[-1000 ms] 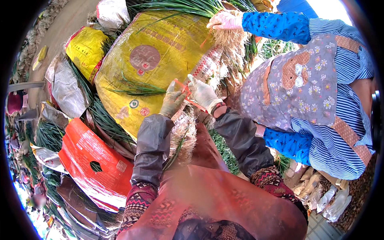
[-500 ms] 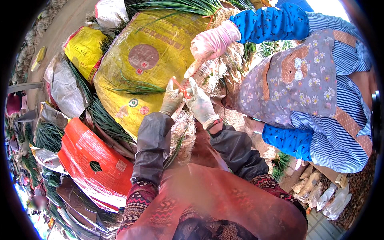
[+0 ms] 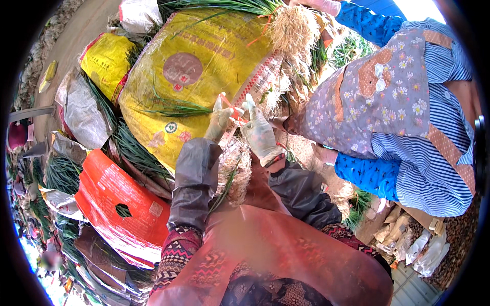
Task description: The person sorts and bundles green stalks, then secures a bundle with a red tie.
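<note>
Both my gloved hands meet over the lower right side of a large yellow sack [image 3: 148,76]. My left hand [image 3: 219,120] pinches a thin orange-red strip [image 3: 236,115], with its thumb raised. On the strip's other side, my right hand [image 3: 258,131] has its fingers closed on it, fingertips pointing up. Thin green onion leaves [image 3: 178,108] reach across the sack to my left hand; where they end is hidden. Just below my hands lies a bundle of pale, stringy roots [image 3: 235,171].
A co-worker in a flowered apron [image 3: 377,97] stands close on the right. A rooted green onion bunch [image 3: 293,30] lies at the top, its leaves over the sack. Left are a red sack [image 3: 120,199], a smaller yellow sack [image 3: 104,61] and more green leaves [image 3: 135,150].
The co-worker's upper hand has drawn back from near my fingers to the top edge, by the onion bunch. My hands stay nearly in place, the strip still between them.
</note>
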Available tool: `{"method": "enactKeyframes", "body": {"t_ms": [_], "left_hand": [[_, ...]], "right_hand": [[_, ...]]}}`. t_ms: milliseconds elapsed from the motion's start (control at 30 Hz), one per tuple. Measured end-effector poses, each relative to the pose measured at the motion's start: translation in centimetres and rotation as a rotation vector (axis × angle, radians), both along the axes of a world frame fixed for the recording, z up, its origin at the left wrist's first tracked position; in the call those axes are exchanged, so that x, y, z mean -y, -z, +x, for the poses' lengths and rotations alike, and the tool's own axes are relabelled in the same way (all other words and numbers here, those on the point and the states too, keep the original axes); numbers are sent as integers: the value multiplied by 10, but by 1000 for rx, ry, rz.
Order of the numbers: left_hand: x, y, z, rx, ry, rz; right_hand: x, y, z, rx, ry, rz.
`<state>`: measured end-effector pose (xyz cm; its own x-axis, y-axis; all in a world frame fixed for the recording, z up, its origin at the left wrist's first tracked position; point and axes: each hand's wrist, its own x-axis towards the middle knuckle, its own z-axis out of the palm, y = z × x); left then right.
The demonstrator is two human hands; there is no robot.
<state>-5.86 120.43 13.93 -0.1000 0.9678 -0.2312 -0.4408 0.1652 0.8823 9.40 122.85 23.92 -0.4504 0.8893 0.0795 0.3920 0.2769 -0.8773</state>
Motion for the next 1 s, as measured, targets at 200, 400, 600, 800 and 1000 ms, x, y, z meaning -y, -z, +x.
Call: {"method": "enactKeyframes", "body": {"t_ms": [200,400,600,800,1000], "left_hand": [[0,-23,6,91,-61,-121],[-3,-1,7,38,-188,24],[0,4,3,-117,-215,71],[2,28,0,20,-198,44],[-4,24,0,58,-207,-14]], "right_hand": [[8,-2,0,69,-41,52],[15,-17,7,56,9,-38],[8,-16,62,-211,277,-466],[-3,17,32,102,-40,-352],[15,5,27,266,-13,-26]]}}
